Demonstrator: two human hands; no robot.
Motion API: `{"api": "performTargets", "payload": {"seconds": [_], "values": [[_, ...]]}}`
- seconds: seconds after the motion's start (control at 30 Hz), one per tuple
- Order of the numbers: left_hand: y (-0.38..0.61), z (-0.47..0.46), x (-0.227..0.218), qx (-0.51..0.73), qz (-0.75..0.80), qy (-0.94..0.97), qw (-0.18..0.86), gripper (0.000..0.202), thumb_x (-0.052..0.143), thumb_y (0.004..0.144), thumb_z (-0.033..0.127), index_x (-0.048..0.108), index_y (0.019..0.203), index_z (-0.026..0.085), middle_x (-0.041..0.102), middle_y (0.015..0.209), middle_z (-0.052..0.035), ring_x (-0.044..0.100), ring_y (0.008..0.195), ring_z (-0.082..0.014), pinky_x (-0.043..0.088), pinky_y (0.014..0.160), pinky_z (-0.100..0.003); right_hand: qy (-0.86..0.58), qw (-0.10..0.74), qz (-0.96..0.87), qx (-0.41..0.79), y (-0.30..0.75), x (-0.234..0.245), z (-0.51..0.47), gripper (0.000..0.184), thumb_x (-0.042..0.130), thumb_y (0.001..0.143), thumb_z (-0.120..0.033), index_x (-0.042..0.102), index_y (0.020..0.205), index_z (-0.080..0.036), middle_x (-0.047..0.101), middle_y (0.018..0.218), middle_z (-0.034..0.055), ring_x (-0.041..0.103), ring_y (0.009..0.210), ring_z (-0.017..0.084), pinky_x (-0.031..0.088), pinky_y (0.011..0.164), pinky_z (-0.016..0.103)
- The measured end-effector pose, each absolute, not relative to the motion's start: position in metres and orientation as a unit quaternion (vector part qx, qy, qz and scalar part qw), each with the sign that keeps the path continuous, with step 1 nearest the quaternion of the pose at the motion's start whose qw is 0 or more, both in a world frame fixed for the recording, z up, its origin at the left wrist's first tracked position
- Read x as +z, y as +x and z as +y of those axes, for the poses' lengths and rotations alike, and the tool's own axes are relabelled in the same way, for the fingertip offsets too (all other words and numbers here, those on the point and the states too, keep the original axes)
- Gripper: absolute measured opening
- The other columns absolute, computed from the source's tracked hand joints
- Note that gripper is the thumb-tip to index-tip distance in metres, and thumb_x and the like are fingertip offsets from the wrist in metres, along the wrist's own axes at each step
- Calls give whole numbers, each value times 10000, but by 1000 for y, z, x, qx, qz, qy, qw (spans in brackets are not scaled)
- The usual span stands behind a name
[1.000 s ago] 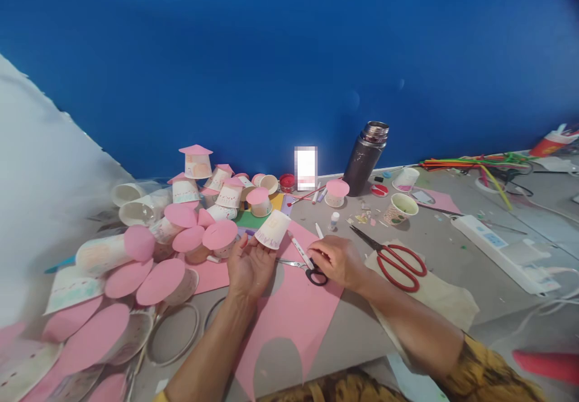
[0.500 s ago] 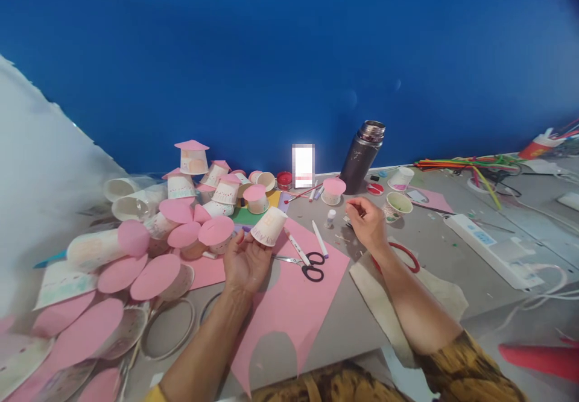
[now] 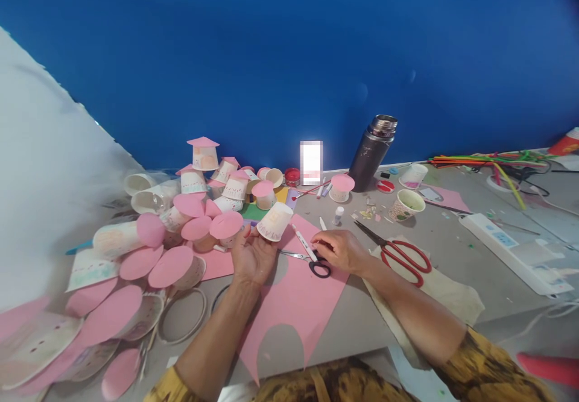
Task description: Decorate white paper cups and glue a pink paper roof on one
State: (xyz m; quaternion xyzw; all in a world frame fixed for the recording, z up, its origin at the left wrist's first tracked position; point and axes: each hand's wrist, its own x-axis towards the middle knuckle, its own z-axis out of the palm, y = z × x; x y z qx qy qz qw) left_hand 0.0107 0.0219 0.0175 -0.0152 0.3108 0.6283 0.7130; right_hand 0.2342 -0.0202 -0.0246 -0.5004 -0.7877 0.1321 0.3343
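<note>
My left hand (image 3: 252, 257) is palm up and closed around a small white paper cup (image 3: 275, 221), which it holds upside down and tilted. My right hand (image 3: 341, 250) rests on a pink paper sheet (image 3: 294, 302) with its fingers curled together; what they pinch is hidden. Its fingertips sit right beside the black-handled scissors (image 3: 316, 264) and a white marker (image 3: 304, 244) lying on the sheet. Another white pen (image 3: 322, 223) lies just beyond the hand.
A heap of paper cups with pink paper caps (image 3: 181, 233) fills the left. Red scissors (image 3: 404, 254) lie on a cloth to the right. Behind stand a dark flask (image 3: 373, 152), a green-lined cup (image 3: 407, 204) and a white power strip (image 3: 506, 242).
My right hand went from the black scissors out toward the small scraps near the green-lined cup, pinched there, and has come back beside the scissors. The left hand kept hold of the cup.
</note>
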Motion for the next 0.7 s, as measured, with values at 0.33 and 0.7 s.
{"api": "performTargets", "payload": {"seconds": [0.33,0.7], "values": [[17,15,13,552,319,42,769,245,544,955,234,648,744,168,758,822,-81,744,857,-214,608,755,-325,-557,440,-662,240,239,-12,-18,354,628,931,-433,715,1179,-197,785,991,70,647,671,161,518,640,281],[27,2,1,537,311,242,746,149,667,873,173,795,879,98,812,913,-124,763,946,-251,586,828,-296,-511,452,-647,340,242,0,-19,548,721,862,-508,708,1290,-166,748,936,63,629,682,152,496,601,264]]}}
